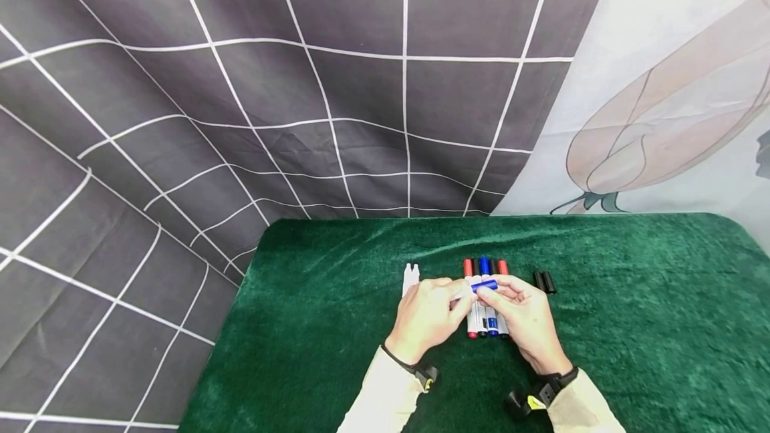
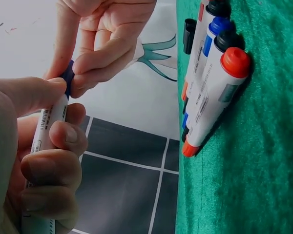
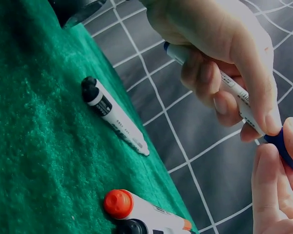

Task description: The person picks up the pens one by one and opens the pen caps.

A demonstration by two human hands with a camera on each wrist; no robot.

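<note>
Held above the green cloth is a white marker (image 2: 43,127) with a blue cap (image 1: 484,285) at its end. My left hand (image 1: 426,318) grips the white barrel, its fingers curled round it and the thumb up near the cap. The right hand (image 1: 529,319) pinches the blue cap between thumb and fingers. In the right wrist view, the cap (image 3: 282,148) meets the barrel (image 3: 237,95); whether it is fully seated I cannot tell. Below the hands lies a row of capped red, black and blue markers (image 1: 472,318), partly hidden by the right hand.
Two uncapped white markers (image 1: 408,278) lie left of the row, partly behind the left hand; their black ends (image 3: 90,90) show in the right wrist view. Two loose black caps (image 1: 544,282) lie right of the row. A gridded dark curtain (image 1: 361,85) hangs behind the green-covered table (image 1: 650,326).
</note>
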